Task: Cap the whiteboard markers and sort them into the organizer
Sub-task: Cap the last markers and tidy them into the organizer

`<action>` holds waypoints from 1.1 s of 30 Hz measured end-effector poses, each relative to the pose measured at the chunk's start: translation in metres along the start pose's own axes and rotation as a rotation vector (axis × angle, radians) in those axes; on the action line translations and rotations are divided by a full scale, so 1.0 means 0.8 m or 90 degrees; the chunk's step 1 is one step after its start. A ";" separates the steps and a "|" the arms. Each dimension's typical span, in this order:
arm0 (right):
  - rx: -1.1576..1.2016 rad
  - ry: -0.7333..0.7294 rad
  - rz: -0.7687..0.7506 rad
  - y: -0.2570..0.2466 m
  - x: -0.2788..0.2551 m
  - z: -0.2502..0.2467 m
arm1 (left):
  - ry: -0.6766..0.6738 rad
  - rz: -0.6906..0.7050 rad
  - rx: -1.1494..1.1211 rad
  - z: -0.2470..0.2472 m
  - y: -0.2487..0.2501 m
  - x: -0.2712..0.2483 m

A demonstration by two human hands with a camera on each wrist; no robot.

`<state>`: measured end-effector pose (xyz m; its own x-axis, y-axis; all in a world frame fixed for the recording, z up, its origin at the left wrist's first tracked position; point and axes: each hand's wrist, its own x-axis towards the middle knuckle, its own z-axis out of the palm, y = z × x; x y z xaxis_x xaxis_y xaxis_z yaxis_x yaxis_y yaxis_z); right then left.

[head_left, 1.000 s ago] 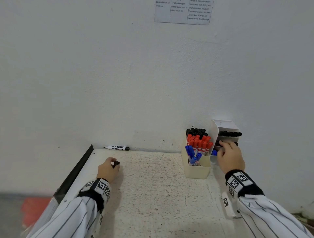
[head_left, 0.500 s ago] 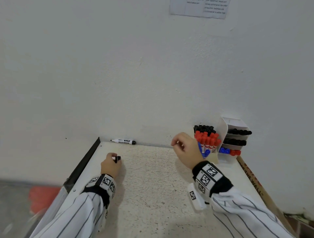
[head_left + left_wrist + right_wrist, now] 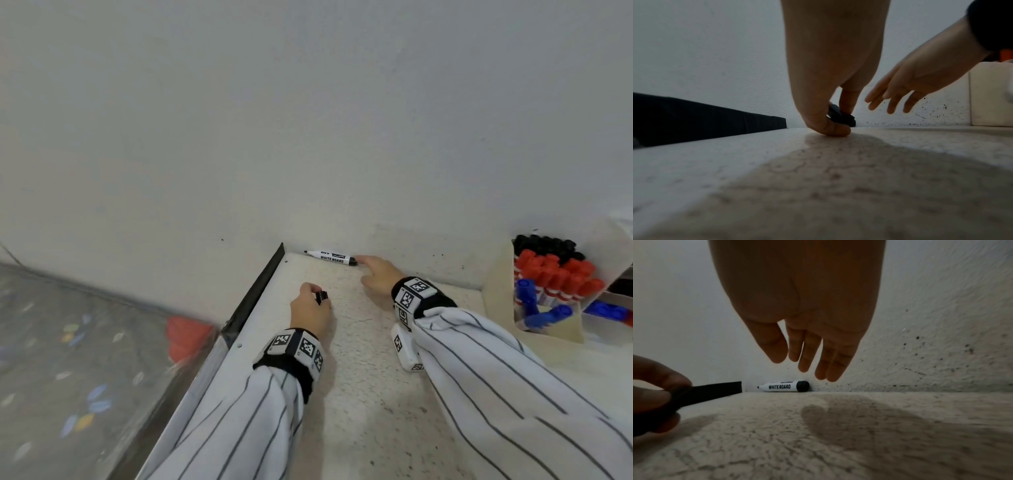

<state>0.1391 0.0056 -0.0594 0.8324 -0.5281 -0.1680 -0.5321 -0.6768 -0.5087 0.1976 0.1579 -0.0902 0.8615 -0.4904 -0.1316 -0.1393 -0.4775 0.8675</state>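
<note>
One uncapped marker (image 3: 330,257) is left out on the counter (image 3: 359,394), lying flat against the foot of the wall (image 3: 308,120) at the far left corner, its bare tip pointing left and its black end to the right; nearer, the left hand (image 3: 310,310) rests on the counter with thumb and fingers pinched round a small black cap (image 3: 322,296), so that grip is closed on the cap; to its right the right hand (image 3: 378,275) reaches toward the marker with fingers straight and spread, holding nothing, the fingertips (image 3: 830,376) just above and beside the marker's black end; whether one already touches it I cannot tell, since the head view suggests contact and the right wrist view shows a gap; at the far right stands the organizer (image 3: 500,291), well apart from the marker, its compartments packed with black, red and blue capped markers. The marker looks light, stiff and smooth, and being round it should roll readily; wedged against the wall, it probably leaves no room for a finger behind it, so the likeliest way is to drag it clear by the black end, then pinch the printed barrel near the middle, keeping skin off the inky tip, and leave the tip free for the cap.
</note>
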 end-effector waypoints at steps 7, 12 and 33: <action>-0.087 -0.001 0.014 -0.009 0.048 0.024 | -0.004 0.005 0.001 0.002 -0.004 0.002; -0.217 0.025 0.069 -0.013 0.048 0.028 | -0.014 0.010 -0.013 0.002 -0.004 0.003; -0.096 0.063 -0.052 0.053 -0.125 -0.041 | -0.245 0.166 -0.008 0.002 0.010 -0.016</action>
<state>0.0279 0.0130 -0.0361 0.8580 -0.5118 -0.0436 -0.4873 -0.7842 -0.3841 0.1844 0.1592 -0.0825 0.5539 -0.8292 -0.0750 -0.3196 -0.2950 0.9005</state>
